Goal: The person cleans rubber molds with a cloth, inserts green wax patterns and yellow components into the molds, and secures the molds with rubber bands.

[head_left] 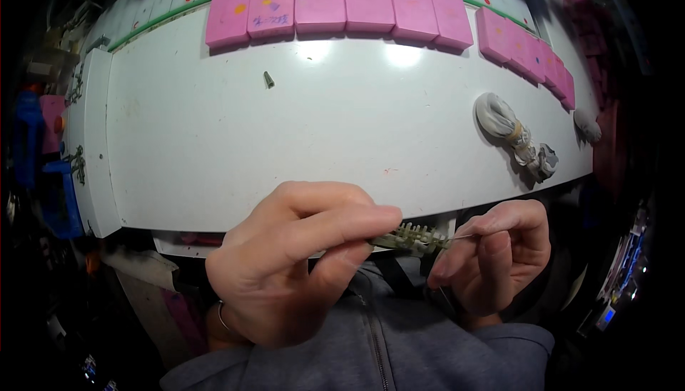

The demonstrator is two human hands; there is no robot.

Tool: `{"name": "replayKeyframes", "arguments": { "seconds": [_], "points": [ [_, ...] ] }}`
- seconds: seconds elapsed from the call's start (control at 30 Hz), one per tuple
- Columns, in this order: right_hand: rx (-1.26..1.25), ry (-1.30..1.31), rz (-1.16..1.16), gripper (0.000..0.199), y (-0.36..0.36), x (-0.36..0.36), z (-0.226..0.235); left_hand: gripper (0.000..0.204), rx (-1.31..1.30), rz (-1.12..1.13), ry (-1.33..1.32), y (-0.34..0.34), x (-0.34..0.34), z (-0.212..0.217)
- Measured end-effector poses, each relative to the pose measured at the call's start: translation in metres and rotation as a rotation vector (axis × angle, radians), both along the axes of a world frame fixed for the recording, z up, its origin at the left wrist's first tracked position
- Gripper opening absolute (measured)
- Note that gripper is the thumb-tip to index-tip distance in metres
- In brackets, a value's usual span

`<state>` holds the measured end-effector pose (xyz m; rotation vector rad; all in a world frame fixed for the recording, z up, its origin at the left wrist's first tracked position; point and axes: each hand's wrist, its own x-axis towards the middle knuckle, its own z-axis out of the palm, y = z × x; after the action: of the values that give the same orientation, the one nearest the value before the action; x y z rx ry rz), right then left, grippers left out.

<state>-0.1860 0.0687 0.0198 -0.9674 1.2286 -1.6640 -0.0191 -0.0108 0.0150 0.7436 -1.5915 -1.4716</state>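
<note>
Close to my body, just off the near edge of the white table (214, 141), my left hand (282, 262) pinches a slender olive-green piece (419, 237) between thumb and fingers. Rows of short teeth or buds line this piece, which points to the right; its left end is hidden in the hand. My right hand (499, 255) is at its right tip, with thumb and forefinger closed on a thin pale thread or wire (462, 237). The strand runs to the tip of the green piece. Another fine strand hangs below the right fingers.
Pink blocks (320, 2) line the far edge, and a second row (524, 52) curves along the far right. A small grey-green tapered piece (269, 80) lies at far left. A white bundle with a tan band (521, 135) rests at right. Blue bins (61, 202) stand at left.
</note>
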Motion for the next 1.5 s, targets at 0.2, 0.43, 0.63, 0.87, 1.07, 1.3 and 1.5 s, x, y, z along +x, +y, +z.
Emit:
{"name": "replayKeyframes", "arguments": {
  "seconds": [0.2, 0.43, 0.63, 0.87, 1.07, 1.3, 1.5],
  "points": [
    [-0.038, 0.049, -0.027, 0.012, 0.001, 0.000, -0.003, 0.020, -0.023, -0.026, -0.033, 0.000, 0.001, 0.005],
    [-0.048, 0.078, -0.014, 0.012, 0.002, -0.001, -0.006, 0.022, -0.043, -0.069, -0.048, -0.002, 0.004, 0.004],
    [-0.059, 0.129, -0.036, 0.011, 0.002, 0.000, -0.006, 0.022, -0.088, -0.072, -0.093, -0.003, 0.004, 0.006],
    [-0.092, 0.205, -0.092, 0.012, 0.005, 0.003, -0.008, 0.024, -0.208, -0.024, -0.089, 0.000, 0.000, 0.006],
    [-0.153, 0.340, -0.015, 0.014, 0.004, -0.002, -0.010, 0.020, -0.221, -0.006, -0.075, 0.000, -0.001, 0.005],
    [-0.120, 0.301, -0.100, 0.013, 0.009, 0.001, -0.006, 0.020, -0.192, -0.021, -0.087, 0.000, 0.001, 0.006],
    [0.085, 0.420, -0.136, 0.018, 0.012, 0.012, 0.007, 0.020, -0.292, -0.017, -0.133, 0.000, 0.000, 0.008]
  ]
}}
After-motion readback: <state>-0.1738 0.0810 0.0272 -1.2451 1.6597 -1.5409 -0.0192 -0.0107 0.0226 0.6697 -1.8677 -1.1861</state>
